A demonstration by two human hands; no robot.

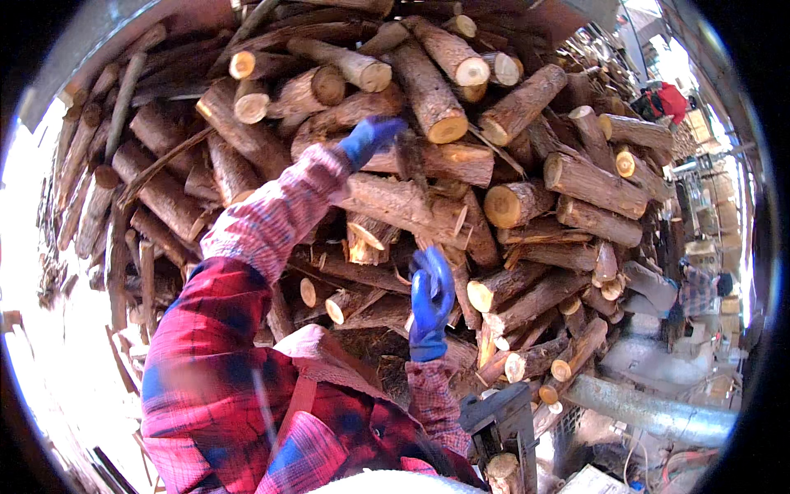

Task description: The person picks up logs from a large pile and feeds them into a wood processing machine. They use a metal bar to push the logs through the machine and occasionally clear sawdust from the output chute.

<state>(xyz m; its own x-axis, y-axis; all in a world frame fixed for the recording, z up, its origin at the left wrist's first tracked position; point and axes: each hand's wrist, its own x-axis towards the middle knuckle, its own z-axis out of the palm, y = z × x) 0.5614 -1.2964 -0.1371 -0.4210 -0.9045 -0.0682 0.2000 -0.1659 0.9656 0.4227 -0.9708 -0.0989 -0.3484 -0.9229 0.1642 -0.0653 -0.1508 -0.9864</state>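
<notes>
My left hand (370, 142), in a blue glove, reaches over the middle of a big heap of cut logs. Its fingers are blurred by motion, so their grip is unclear. Just beyond its fingertips a narrow dark strip of wood or bark (413, 165) stands out, also blurred. Below that lies a pale, partly stripped log (401, 206), slanting down to the right. My right hand (429, 303), also blue-gloved, is raised near that log's lower end, fingers curved upward and apart, with nothing visible in them. A short split log (369, 239) lies to its upper left.
Round log ends, such as one log (512, 204), jut toward me. A dark metal bracket (504, 424) with a log end stands at my lower right. Beyond it runs a metal pipe (654, 409). Other people, one in red (668, 103), are at far right.
</notes>
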